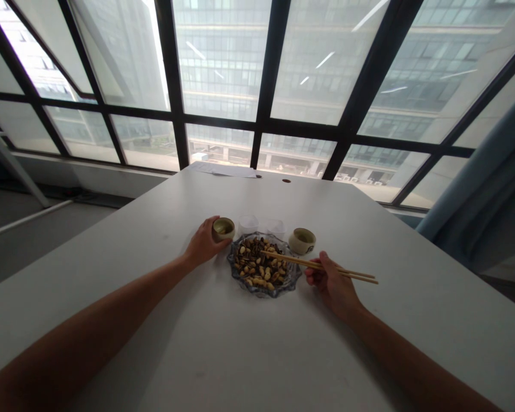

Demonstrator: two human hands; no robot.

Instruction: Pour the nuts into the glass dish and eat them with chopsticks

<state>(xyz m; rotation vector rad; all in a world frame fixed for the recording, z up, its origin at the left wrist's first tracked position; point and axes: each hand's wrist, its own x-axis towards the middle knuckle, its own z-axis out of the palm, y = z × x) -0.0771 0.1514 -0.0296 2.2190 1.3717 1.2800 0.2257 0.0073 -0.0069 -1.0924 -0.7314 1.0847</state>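
Observation:
My left hand (205,242) is wrapped round a small green-glazed cup (224,229) at the left of a scalloped glass plate (266,293). Peanuts in their shells (260,281) and dark seeds (253,247) fill the plate. In my right hand (332,286) is a pair of wooden chopsticks (292,259), their tips over the dark seeds near the plate's middle. I cannot tell whether the tips grip anything. Just beyond the plate's right edge stands a second small cup (302,241), apart from both hands.
Two clear plastic containers (249,224) stand behind the plate. White paper sheets (227,170) lie at the far end of the white table (223,355), near two round holes in its top. Tall black-framed windows rise behind, and a blue-grey curtain (480,189) hangs at the right.

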